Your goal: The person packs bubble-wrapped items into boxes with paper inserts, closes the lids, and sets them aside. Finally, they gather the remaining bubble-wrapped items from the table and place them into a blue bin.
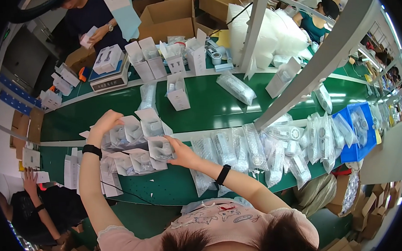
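Open white boxes (132, 129) with bubble-wrapped items inside stand in two rows at the left of the near table. My right hand (182, 153) is closed on the right side of an open white box (160, 149) at the right end of the front row; a wrapped item shows in it. At the far left of the back row, my left hand (107, 120) bends over a box's raised flap with its fingers curled. Its fingertips are partly hidden, so the exact hold is unclear. Several bubble-wrapped items (225, 149) lie beside my right forearm.
A green conveyor belt (205, 120) runs beyond the boxes, carrying an open white box (177, 92) and wrapped items. A metal post (307, 63) slants across the right. A blue bin (355, 132) stands right. Another person (95, 21) works behind the scale (109, 78); another hand (30, 181) is left.
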Demonstrator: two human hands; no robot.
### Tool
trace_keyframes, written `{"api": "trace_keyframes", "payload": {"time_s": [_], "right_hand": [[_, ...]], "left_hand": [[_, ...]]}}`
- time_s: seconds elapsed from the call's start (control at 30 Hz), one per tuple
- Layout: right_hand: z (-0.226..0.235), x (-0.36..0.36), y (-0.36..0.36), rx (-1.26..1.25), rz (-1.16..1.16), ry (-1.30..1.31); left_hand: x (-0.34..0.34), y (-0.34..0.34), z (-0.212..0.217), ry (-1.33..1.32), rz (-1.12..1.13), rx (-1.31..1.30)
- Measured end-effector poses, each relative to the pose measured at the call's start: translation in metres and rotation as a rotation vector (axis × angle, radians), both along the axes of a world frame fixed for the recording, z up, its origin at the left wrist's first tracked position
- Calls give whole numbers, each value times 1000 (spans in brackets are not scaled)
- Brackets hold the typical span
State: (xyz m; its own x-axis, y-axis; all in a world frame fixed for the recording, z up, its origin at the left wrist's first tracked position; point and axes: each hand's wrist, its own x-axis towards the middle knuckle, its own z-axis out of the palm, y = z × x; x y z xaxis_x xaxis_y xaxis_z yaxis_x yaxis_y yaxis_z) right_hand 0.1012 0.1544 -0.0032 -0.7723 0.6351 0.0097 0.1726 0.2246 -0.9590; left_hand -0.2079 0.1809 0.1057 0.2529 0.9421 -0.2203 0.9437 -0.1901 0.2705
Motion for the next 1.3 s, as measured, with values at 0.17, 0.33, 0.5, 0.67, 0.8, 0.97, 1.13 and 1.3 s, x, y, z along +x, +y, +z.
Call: {"api": "trace_keyframes", "payload": {"time_s": [0.17,0.33,0.5,0.67,0.8,0.97,1.13,1.3], "right_hand": [[3,13,-4,135,-71,112],[53,69,-6,35,-211,154],[82,156,-5,-153,-263,151],[92,232,-18,-188,-540,121],[102,290,-22,-63,-769,141],[120,358,16,-29,-1092,196],[111,404,118,164,-1229,14],[46,408,239,185,-1227,-59]], "left_hand": [[9,-1,-1,72,-23,45],[5,-8,-1,-3,-75,119],[20,-13,39,113,-104,257],[32,1,81,258,-126,396],[48,8,124,321,-109,452],[57,10,165,296,-120,626],[94,18,208,229,-82,743],[128,24,247,339,-181,793]]}}
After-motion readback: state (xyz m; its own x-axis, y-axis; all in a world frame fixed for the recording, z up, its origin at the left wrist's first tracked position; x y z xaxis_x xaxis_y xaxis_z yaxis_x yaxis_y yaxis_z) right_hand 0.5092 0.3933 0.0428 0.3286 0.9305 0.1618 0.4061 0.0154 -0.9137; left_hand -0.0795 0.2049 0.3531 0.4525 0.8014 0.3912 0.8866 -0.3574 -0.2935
